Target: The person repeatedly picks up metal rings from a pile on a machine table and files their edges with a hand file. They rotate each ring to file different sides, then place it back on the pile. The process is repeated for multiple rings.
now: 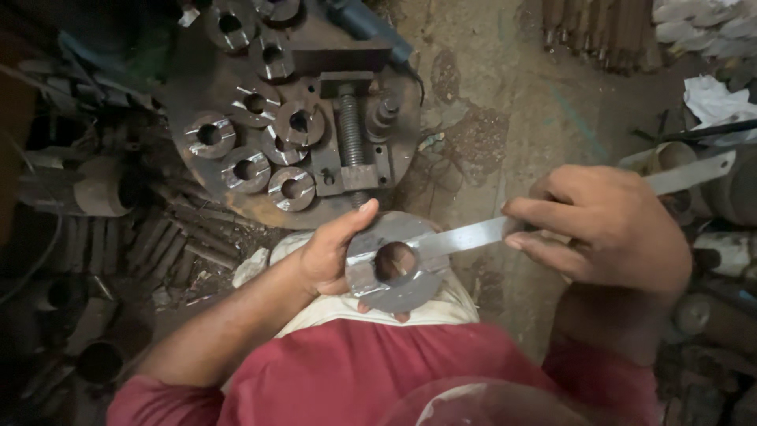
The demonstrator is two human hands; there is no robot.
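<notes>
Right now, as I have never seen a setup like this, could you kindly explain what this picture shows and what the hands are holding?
This is one picture from a camera on the person's head, looking down at their own bare hands. The left hand holds a round metal disc with a centre hole. The right hand holds a flat metal strip laid across the disc. Behind, on the dirt floor, sits a round steel plate bearing a screw vise and several similar rings. Scrap metal lies at both sides.
</notes>
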